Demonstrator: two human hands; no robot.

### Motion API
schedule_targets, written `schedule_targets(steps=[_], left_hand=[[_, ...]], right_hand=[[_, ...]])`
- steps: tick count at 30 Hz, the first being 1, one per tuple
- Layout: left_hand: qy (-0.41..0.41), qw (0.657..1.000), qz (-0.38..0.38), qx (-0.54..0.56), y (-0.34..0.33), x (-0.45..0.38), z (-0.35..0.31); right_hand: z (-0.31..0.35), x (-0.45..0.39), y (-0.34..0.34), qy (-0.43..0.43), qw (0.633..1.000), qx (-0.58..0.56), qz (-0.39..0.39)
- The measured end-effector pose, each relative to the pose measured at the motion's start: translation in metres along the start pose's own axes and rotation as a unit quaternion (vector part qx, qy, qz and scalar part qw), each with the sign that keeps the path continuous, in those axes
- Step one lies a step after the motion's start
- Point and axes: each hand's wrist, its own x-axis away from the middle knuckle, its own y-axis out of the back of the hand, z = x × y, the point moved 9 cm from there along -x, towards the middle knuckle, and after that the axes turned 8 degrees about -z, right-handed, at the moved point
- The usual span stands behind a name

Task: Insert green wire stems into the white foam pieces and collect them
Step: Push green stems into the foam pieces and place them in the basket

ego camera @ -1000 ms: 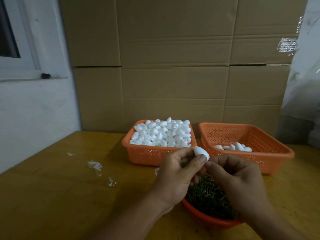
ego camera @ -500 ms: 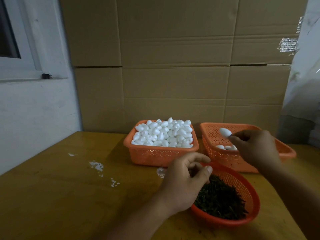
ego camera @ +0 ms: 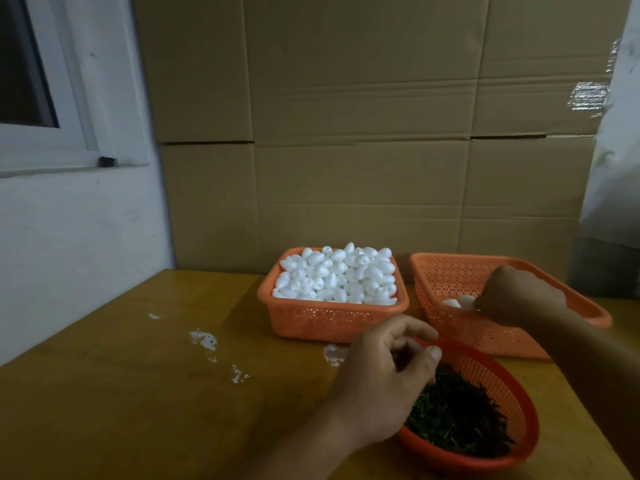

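Round basket point(ego camera: 519, 441) of green wire stems point(ego camera: 457, 414) taken as landmark. Over its near-left rim the left hand point(ego camera: 377, 382) is held, fingers loosely curled, nothing seen gripped. Behind it, the right hand point(ego camera: 519, 296) is lowered into the collecting basket point(ego camera: 450, 271) — grip hidden. Few finished pieces point(ego camera: 457, 302) lie there; far-left, the supply basket point(ego camera: 332, 320) is heaped with foam pieces point(ego camera: 336, 275) — most work is judged undone.

A wooden table point(ego camera: 104, 410) is marked with white smears point(ego camera: 204, 341) on its left part. Behind it, a wall of stacked cardboard boxes point(ego camera: 363, 133) is seen. A white wall point(ego camera: 69, 237) with a window frame point(ego camera: 69, 98) is seen at the left.
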Motion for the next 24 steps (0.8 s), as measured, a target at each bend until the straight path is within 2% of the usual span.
schedule_targets(steps=[8, 14, 17, 21, 24], left_hand=[[-0.010, 0.999, -0.034, -0.027, 0.008, -0.002, -0.002], [-0.013, 0.995, -0.057, -0.076, 0.017, -0.009, 0.004], [0.006, 0.991, -0.075, -0.110, 0.035, -0.024, 0.007], [0.022, 0.966, -0.125, -0.226, 0.067, -0.059, 0.008], [0.021, 0.935, -0.119, -0.333, 0.086, -0.090, 0.006]], right_hand=[[0.015, 0.036, 0.021, 0.086, 0.985, -0.127, -0.075], [0.037, 0.116, 0.030, 0.182, 0.957, -0.222, -0.042], [0.040, 0.135, 0.024, 0.179, 0.957, -0.224, -0.040], [0.043, 0.139, 0.017, 0.175, 0.959, -0.220, -0.038], [0.046, 0.143, 0.018, 0.183, 0.956, -0.224, -0.047]])
